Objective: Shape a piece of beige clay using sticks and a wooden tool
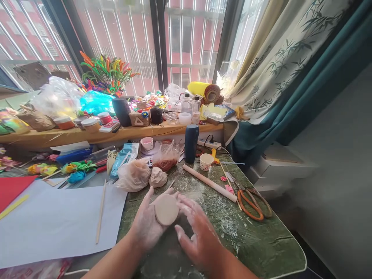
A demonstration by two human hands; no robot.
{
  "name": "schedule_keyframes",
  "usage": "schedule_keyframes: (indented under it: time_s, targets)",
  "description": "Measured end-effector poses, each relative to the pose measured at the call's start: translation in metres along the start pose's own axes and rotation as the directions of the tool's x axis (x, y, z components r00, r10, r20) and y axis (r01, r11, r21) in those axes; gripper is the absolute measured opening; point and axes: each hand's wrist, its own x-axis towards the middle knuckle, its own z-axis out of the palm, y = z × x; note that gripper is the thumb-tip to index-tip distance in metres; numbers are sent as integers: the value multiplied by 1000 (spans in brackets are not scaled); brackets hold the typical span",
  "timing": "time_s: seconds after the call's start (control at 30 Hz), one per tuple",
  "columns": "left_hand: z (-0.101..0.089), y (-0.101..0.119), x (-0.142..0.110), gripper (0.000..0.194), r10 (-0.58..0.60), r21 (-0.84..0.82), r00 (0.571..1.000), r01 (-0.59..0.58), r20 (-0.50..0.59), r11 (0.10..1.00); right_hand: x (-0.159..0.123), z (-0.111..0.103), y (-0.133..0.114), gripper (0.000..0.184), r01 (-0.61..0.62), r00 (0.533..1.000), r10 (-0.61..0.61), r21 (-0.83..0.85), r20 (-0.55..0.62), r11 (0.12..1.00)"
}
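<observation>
A round flat disc of pale clay (166, 210) rests on the upturned palm of my left hand (147, 223), whose fingers lie stretched out beneath it. On the other side my right hand (197, 228) has its fingers spread, the fingertips by the disc's right edge; whether they touch it I cannot tell. White powder coats both hands. Just beyond them a lump of clay (157, 177) sits beside a plastic bag of clay (133, 174). A pale rolling pin (209, 183) lies slantwise to the right on the powder-dusted green tabletop (261, 248).
Orange-handled scissors (250, 205) lie near the table's right edge. A paper cup (206, 162) and a dark blue cylinder (192, 143) stand behind the rolling pin. White paper (64, 221) with a wooden stick (101, 213) covers the left side. Jars and craft supplies crowd the windowsill (162, 131).
</observation>
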Motion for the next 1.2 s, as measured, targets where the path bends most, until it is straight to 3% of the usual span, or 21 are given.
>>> schedule_keyframes:
  time_s: [0.07, 0.1, 0.13, 0.2, 0.27, 0.33, 0.4, 0.47, 0.53, 0.63, 0.7, 0.77, 0.87, 0.9, 0.93, 1.0, 1.07, 1.13, 1.2]
  targets:
    - [3, -3, -2, 68, 54, 41, 998, -55, 15, 998, -4, 1, 1, 52, -198, 969, 224, 216, -101, 956]
    - [4, -5, -2, 71, 101, 87, 994, -104, 30, 991, -5, 3, -1, 48, -294, 925, 360, 370, -123, 881]
    - [7, -8, -2, 74, 162, 155, 985, -168, 51, 974, -4, 5, -3, 46, -361, 865, 488, 531, -115, 766]
    - [12, -14, -2, 76, 278, 357, 953, -301, 116, 884, -1, 11, -11, 50, -386, 748, 663, 797, -24, 464]
    - [17, -19, -2, 70, 313, 574, 930, -365, 191, 733, 4, 17, -20, 55, -322, 700, 706, 931, 109, 175]
    - [21, -21, -1, 61, 307, 701, 928, -362, 210, 615, 7, 20, -26, 59, -288, 674, 695, 955, 250, -65]
    - [19, -19, 1, 55, 346, 730, 922, -356, 173, 583, 6, 19, -26, 55, -268, 639, 693, 941, 334, -207]
    - [13, -15, 6, 52, 379, 719, 919, -334, 107, 609, 3, 15, -23, 48, -247, 637, 687, 937, 350, -248]
    - [4, -14, 12, 52, 312, 690, 949, -254, 42, 677, 1, 10, -18, 48, -250, 690, 643, 943, 333, -220]
    - [-11, -21, 20, 55, 178, 559, 984, -157, 16, 814, 5, 3, -14, 56, -278, 762, 584, 956, 279, -94]
    - [-17, -26, 23, 60, 77, 469, 995, -100, 69, 878, 12, -1, -14, 59, -312, 793, 559, 950, 242, 32]
    - [-19, -26, 25, 64, 21, 489, 988, -93, 150, 868, 20, -8, -14, 57, -362, 825, 531, 902, 193, 236]
    - [-18, -15, 25, 52, 53, 701, 969, -211, 241, 681, 30, -21, -8, 43, -357, 922, 377, 581, 93, 731]
    - [-18, -9, 24, 43, 96, 774, 965, -254, 245, 580, 33, -25, -5, 39, -298, 953, 289, 421, 87, 857]
    - [-19, -3, 23, 32, 131, 841, 959, -284, 252, 461, 36, -28, 0, 37, -234, 971, 210, 293, 111, 927]
    - [-22, 6, 21, 13, 223, 911, 928, -346, 297, 225, 41, -30, 10, 38, -124, 980, 98, 149, 171, 981]
    - [-26, 11, 20, 9, 301, 921, 885, -386, 354, 52, 44, -27, 21, 33, -61, 984, 47, 77, 173, 995]
    - [-31, 14, 21, 11, 348, 921, 859, -389, 377, -37, 46, -22, 29, 20, -54, 987, 52, 6, 152, 999]
    - [-34, 15, 23, 11, 355, 925, 857, -374, 373, -70, 45, -17, 34, 11, -90, 984, 98, -57, 152, 994]
